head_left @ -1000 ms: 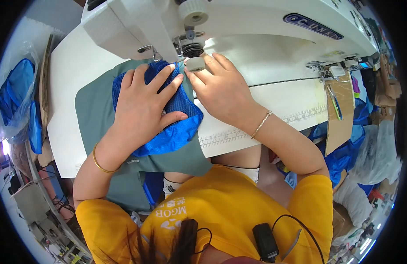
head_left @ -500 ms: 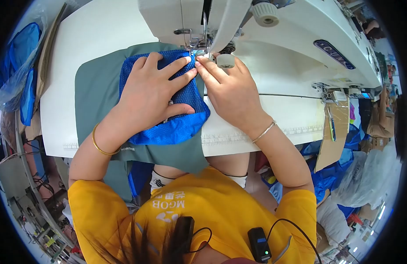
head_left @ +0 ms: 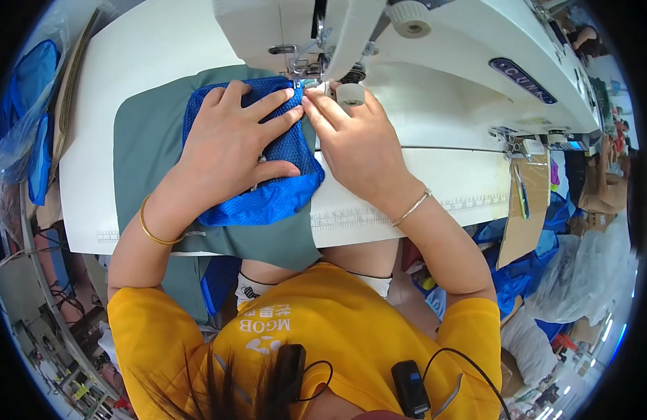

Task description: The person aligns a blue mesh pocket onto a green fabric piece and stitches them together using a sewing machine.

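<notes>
My left hand (head_left: 224, 143) lies spread and flat on a blue mesh piece (head_left: 292, 155) with a smooth blue lower band. That piece rests on a larger grey-green cloth (head_left: 145, 140). My left index fingertip is close to the presser foot (head_left: 306, 70) of a white sewing machine (head_left: 435, 77). With fingers stretched out side by side, my right hand (head_left: 358, 140) rests at the mesh's right edge, its fingertips just in front of the foot. A round white knob (head_left: 350, 95) partly covers those fingers. The exact needle point is hard to make out.
The white sewing table (head_left: 421, 178) has a printed ruler strip along its front. A cardboard flap (head_left: 523, 217) with pens hangs at the right. Clear plastic bags (head_left: 582, 273) lie beyond it, and blue bagged pieces (head_left: 29, 98) hang at the left.
The whole view has shifted slightly to the left. My hands and the cloth keep nearly the same places beside the presser foot.
</notes>
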Available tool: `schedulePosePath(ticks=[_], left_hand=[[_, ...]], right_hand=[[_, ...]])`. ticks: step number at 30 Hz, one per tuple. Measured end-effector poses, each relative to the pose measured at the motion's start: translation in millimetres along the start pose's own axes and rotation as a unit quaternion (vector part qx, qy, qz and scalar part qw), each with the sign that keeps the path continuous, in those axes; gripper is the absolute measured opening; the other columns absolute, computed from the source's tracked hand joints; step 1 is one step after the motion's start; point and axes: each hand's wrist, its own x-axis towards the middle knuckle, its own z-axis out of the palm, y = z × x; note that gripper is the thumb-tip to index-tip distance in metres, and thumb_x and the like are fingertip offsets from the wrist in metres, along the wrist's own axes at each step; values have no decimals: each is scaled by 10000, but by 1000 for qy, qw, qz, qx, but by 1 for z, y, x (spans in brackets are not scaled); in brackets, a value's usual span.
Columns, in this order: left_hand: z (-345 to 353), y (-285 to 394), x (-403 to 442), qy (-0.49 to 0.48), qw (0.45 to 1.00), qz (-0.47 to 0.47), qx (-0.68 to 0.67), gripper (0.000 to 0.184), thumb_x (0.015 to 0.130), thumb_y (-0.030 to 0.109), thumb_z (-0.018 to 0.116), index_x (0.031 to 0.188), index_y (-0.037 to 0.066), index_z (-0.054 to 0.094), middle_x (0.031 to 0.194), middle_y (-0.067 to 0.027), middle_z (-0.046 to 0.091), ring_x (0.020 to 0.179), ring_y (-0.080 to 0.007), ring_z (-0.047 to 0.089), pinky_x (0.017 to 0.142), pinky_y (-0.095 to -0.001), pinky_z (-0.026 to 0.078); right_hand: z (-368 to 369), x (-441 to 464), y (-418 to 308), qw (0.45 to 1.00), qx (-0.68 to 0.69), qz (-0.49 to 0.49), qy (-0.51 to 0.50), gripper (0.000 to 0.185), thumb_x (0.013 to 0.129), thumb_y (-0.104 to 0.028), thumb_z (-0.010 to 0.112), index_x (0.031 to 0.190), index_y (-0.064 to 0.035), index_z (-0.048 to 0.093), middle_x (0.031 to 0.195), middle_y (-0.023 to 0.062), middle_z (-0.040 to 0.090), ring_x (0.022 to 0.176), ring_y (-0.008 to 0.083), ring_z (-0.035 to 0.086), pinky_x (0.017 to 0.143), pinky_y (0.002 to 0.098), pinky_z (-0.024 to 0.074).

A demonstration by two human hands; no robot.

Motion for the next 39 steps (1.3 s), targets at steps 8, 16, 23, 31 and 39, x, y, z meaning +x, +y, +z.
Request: schedulePosePath(ticks=[8,16,23,31,39], left_hand=[[-1,-6,-2,-3,999,7,-32,690,826,609,770,1365,181,725,1452,-38,649,1238,-376,564,1075,-472,450],[0,-8,2,-23,998,-2,-50,701,807,569,786,1396,200,692,1484,-35,622,1279,-400,544,1117,-536,423],[-21,-6,-5,58,986,117,-107,600,829,428,800,1288,52,714,1356,-96,686,1244,-383,593,1085,-532,444],[-21,22,-38,62,954,292,8,336,773,181,728,1046,-14,730,1095,-175,719,1007,-307,675,847,-411,552],[18,11,-43,246,927,265,-98,173,769,94,723,917,6,739,977,-131,748,880,-259,687,707,-347,520]], right_hand=[[0,1,-5,999,-36,-3,-35,487,854,-94,671,1335,-24,698,1405,67,669,966,205,691,846,372,478],[-18,-21,-25,998,48,39,18,431,858,-133,734,1270,-13,696,1340,110,673,1028,284,695,862,431,518],[-40,-89,-86,987,160,-30,0,376,903,-201,727,1203,25,703,1265,156,696,1217,321,634,1057,442,519],[-41,-99,-89,991,132,-34,-13,403,930,-227,727,1202,70,706,1330,183,689,1272,329,630,1108,455,510],[-54,-87,-85,972,229,40,-25,297,974,-172,690,1166,53,674,1159,169,719,1059,264,717,881,381,582]])
